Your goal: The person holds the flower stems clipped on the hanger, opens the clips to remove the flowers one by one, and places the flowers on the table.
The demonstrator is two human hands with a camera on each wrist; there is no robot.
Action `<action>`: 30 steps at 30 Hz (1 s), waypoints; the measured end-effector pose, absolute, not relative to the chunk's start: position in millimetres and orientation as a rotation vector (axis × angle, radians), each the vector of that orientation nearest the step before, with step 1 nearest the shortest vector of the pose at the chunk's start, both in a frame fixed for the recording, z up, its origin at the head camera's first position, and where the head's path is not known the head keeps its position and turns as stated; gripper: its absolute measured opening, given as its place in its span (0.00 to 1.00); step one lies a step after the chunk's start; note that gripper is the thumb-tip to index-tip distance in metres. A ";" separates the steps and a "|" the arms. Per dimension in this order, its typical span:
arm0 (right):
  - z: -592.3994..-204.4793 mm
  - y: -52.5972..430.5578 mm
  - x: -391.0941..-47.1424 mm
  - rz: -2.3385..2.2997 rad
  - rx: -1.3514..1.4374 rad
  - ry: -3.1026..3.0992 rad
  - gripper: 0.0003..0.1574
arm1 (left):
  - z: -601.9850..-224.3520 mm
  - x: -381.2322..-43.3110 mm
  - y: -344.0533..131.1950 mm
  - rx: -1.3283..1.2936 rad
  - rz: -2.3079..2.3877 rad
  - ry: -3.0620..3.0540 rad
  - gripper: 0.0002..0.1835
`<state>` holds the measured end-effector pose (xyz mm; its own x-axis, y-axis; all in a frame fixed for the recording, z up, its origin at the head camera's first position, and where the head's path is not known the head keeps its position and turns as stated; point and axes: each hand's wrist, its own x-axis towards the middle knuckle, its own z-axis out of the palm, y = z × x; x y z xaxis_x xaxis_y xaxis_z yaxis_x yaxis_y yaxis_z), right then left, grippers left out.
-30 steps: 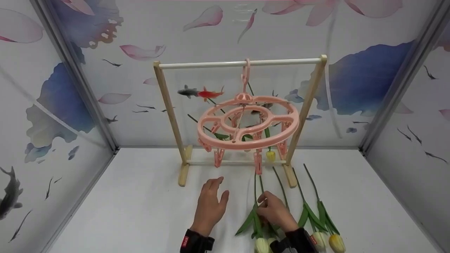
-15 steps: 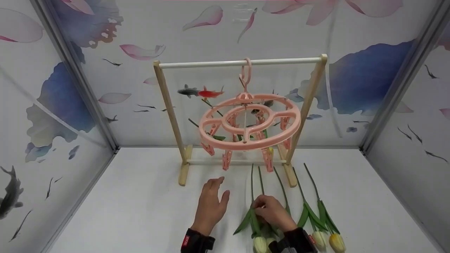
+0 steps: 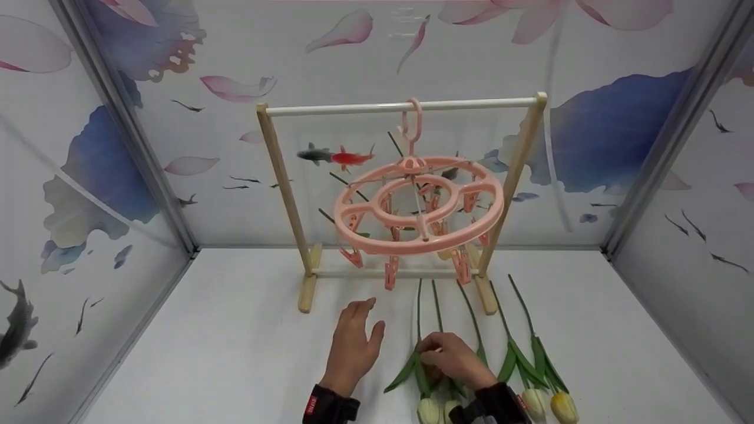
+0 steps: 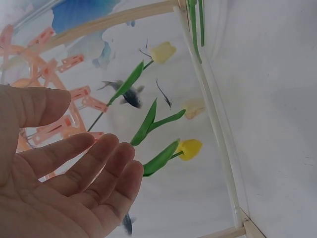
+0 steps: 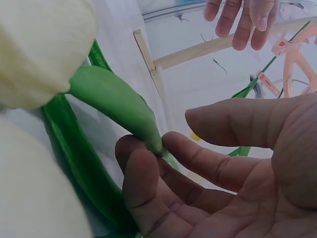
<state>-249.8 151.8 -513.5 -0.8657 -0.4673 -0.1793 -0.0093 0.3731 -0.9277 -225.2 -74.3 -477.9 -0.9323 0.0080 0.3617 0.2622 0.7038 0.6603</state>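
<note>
My right hand (image 3: 453,356) is low over the table, its fingers curled at the stem and leaves of a pale tulip (image 3: 429,410). In the right wrist view the fingertips close in on a green leaf (image 5: 114,101), while the thumb stands apart. My left hand (image 3: 352,341) is held above the table, left of the tulips, palm inward and holding nothing. A pink round clip hanger (image 3: 421,246) hangs by its hook from the rack ahead of both hands. Yellow and pale tulips (image 4: 190,149) hang heads down around its clips in the left wrist view.
A wooden rack (image 3: 283,188) with a white top bar (image 3: 477,104) stands at the back. More tulips (image 3: 564,407) lie along the right, stems away from me. Printed panels (image 3: 112,176) with metal corner posts enclose the table (image 3: 235,347) on the sides and back.
My right hand and the pale tulip have shifted slightly left, away from the neighbouring tulip. The hanger has turned, its front clips swinging to the right. My left hand has hardly moved.
</note>
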 end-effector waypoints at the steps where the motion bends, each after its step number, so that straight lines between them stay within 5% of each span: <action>1: -513.7 152.0 -249.5 -1.499 -0.411 2.212 0.15 | -478.1 -225.3 -74.5 -0.219 -1.070 -2.575 0.21; 30: -510.2 153.9 -246.5 -1.471 -0.442 2.214 0.19 | -478.6 -227.1 -75.8 -0.228 -1.061 -2.573 0.20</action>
